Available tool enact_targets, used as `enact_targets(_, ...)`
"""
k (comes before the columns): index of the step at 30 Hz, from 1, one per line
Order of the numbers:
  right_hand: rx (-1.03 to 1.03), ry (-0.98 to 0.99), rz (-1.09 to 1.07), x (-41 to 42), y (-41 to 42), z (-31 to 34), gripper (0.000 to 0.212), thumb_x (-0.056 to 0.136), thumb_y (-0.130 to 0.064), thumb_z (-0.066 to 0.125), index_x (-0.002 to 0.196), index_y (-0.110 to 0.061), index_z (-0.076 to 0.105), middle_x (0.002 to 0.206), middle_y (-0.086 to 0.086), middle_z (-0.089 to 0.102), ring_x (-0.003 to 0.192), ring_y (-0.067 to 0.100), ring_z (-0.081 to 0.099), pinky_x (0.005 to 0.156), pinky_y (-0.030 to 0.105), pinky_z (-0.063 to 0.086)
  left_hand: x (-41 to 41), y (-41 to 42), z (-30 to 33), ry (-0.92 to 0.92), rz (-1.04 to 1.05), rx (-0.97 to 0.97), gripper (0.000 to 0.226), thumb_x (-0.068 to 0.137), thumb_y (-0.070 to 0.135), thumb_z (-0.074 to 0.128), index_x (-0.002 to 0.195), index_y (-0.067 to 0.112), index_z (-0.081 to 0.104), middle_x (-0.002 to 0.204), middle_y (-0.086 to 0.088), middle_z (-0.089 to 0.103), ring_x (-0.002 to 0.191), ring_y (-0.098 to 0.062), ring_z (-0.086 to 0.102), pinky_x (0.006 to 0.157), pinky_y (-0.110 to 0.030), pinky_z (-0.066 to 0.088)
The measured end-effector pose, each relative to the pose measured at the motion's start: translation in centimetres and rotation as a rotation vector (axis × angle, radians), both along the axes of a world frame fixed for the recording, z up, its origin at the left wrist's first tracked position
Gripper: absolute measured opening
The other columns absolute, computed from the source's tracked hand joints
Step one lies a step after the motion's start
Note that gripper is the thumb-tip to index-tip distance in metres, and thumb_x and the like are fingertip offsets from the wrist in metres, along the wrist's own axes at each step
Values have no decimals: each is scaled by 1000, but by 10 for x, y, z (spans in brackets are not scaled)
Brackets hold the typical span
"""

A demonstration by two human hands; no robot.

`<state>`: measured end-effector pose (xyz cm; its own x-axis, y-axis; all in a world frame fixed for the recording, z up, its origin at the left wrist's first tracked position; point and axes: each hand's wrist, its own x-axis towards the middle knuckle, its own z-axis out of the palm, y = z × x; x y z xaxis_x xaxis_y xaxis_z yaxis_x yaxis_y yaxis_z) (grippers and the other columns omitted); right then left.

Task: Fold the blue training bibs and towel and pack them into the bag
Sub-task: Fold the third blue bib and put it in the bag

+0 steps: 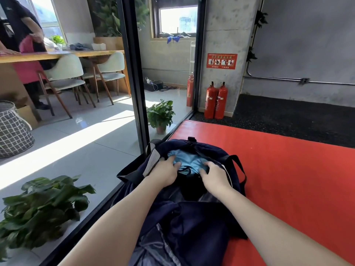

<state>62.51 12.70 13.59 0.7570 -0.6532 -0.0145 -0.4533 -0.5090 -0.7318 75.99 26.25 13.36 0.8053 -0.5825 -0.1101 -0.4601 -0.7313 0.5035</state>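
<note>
A dark navy bag (194, 215) lies open on the red mat (278, 162) in front of me. Light blue fabric (189, 159), bunched and folded, sits inside the bag's opening at its far end. My left hand (165, 171) rests on the left side of that fabric with its fingers bent onto it. On the right, my right hand (213, 174) presses down on the fabric with curled fingertips. I cannot tell whether the fabric is a bib or the towel. The bag's strap (241, 169) loops out to the right.
A glass wall with a black frame (134, 77) runs along the mat's left edge. Potted plants (43, 212) stand beyond it, with chairs, a table and a person further back. Two red fire extinguishers (216, 101) stand by a concrete pillar. Black flooring lies beyond the mat.
</note>
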Motion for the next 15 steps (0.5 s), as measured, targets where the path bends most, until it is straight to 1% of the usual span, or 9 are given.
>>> enact_targets(3,5,52,43,-5,-3,6,48,100,-39,52,145,-23,48,137,5,60,112,21,59,86,26,40,0,2,2,-19,23,62,63,102,58,32,157,29,24,153,-24,37,136,-43,42,112,-47,34)
enact_targets(4,-2,74,51,-7,-1,9,51,99,-43,51,146,-23,48,137,6,59,109,20,60,88,28,43,-1,4,3,-28,28,70,65,102,59,32,157,27,25,152,-23,40,135,-42,43,110,-47,36)
enact_targets(5,-17,85,58,-10,0,11,53,97,-45,51,145,-23,48,138,6,58,112,21,59,91,30,45,-3,6,5,-37,34,73,66,101,60,33,157,25,25,150,-23,43,134,-42,45,110,-47,38)
enact_targets(7,-29,74,70,-17,5,17,53,97,-43,53,143,-18,50,140,6,55,122,23,55,96,31,42,-10,8,9,-60,41,87,70,100,61,34,156,20,26,147,-24,46,133,-41,46,109,-47,40)
enact_targets(8,-26,59,74,-22,8,21,51,97,-41,55,141,-16,52,140,7,54,124,23,53,97,30,41,-16,10,12,-75,42,95,70,100,62,34,156,19,27,146,-24,48,132,-41,47,108,-48,41)
enact_targets(11,1,-6,115,-46,13,35,46,95,-37,59,136,-16,55,138,5,50,114,18,55,93,24,39,-40,12,27,-121,48,115,62,101,58,35,147,17,38,142,-20,50,127,-39,50,103,-49,44)
enact_targets(13,6,-45,125,-67,13,47,45,95,-34,62,135,-16,55,135,1,53,115,17,57,95,23,40,-64,10,42,-175,48,144,57,100,58,36,141,19,44,140,-16,51,125,-36,52,101,-50,44)
enact_targets(15,-1,-71,100,-91,9,59,45,95,-32,63,135,-15,54,127,2,58,118,20,58,93,24,39,-93,5,56,-234,38,141,55,100,57,38,139,19,46,140,-11,51,127,-33,51,101,-50,41)
